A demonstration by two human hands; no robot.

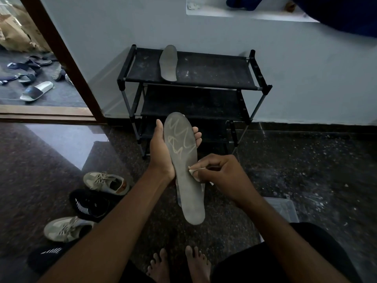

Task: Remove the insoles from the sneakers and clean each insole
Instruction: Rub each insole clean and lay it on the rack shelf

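While the black shoe rack (214,70) stands at the wall with a second insole (168,63) flat on its top shelf, 2 beige sneakers (107,182) and a black sneaker (89,205) sit on the floor at left, well apart from the hands. A clear box (283,209) peeks out behind the right forearm. Centre stage, the left hand (161,154) grips the held insole (183,160) around its upper half, fingertips (196,135) curling over the far edge. The right hand (224,176) pinches a white wipe (193,172) against the insole's right edge.

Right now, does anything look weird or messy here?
Yes. The insole the left hand holds has pale squiggly lines near its far end. Past the door frame, slippers lie scattered every way. The shoe rack has white specks on top.
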